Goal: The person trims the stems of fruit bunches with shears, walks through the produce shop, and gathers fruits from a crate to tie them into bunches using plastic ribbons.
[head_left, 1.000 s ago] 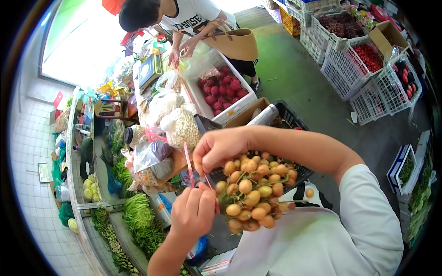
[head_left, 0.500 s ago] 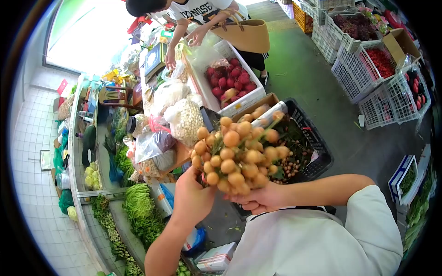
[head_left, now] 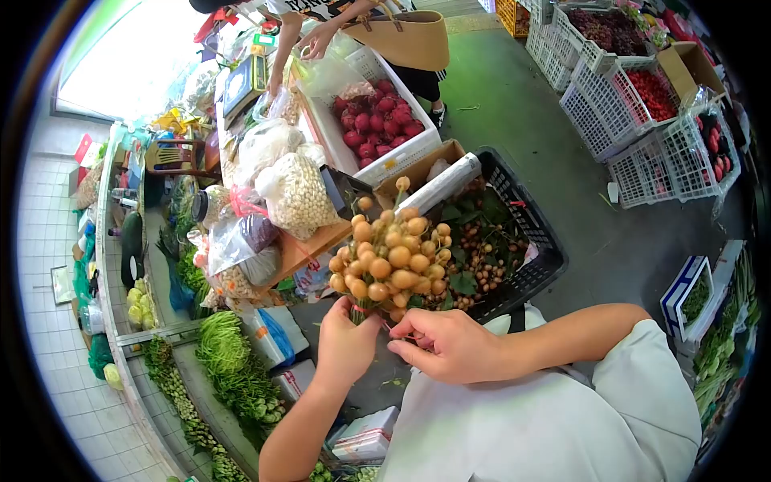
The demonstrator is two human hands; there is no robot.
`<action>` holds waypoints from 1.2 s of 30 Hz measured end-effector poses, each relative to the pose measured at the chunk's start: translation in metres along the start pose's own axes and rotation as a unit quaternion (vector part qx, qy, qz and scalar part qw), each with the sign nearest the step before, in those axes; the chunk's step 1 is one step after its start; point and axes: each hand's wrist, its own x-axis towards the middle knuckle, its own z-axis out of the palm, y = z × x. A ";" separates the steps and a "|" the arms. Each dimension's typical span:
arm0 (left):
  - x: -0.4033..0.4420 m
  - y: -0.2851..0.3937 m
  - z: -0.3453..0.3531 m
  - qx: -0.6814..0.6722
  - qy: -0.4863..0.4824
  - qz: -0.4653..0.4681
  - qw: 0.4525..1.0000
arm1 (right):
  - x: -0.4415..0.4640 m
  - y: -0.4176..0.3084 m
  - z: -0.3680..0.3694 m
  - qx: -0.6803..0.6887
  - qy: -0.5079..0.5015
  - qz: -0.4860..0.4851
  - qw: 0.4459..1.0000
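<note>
A bunch of round yellow-brown longans [head_left: 391, 257] is held up in front of me, stems pointing down. My left hand [head_left: 347, 341] is closed around the stems just under the fruit, where a red band shows. Close beside it, my right hand [head_left: 450, 341] is closed in a pinch on a thin pinkish strand by the stems; the strand is small and partly hidden by the fingers. Behind the bunch stands a black crate [head_left: 536, 233] with more longans [head_left: 480, 265] and green leaves in it.
Dragon fruit fills a white foam box [head_left: 337, 153] ahead. Bagged goods [head_left: 297, 197] lie on the wooden table to the left. Greens [head_left: 233, 369] are on the lower left shelf. White crates [head_left: 634, 169] stand at right. A person with a tan bag [head_left: 409, 40] leans over the table.
The bunch has tilted more upright and my hands have come apart slightly, with the right hand now pinching the thin strand. The view has shifted, so the surroundings appear further left.
</note>
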 end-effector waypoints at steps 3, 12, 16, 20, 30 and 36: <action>-0.008 -0.018 0.014 0.128 0.073 0.123 0.981 | 0.003 0.013 0.000 -0.043 0.022 -0.041 0.998; 0.001 -0.093 0.047 0.225 0.148 0.150 0.951 | 0.009 0.045 0.000 -0.304 -0.073 -0.095 0.945; 0.013 -0.126 0.062 0.226 0.164 0.133 0.951 | 0.023 0.065 -0.003 -0.385 -0.101 -0.102 0.912; 0.029 -0.162 0.076 0.202 0.177 0.104 0.958 | 0.038 0.088 -0.002 -0.397 -0.076 -0.091 0.910; 0.043 -0.207 0.085 0.176 0.170 0.101 0.964 | 0.053 0.116 -0.005 -0.307 -0.053 -0.053 0.949; 0.027 -0.204 0.068 0.150 0.154 0.129 0.968 | 0.046 0.092 -0.020 -0.131 -0.079 0.002 0.988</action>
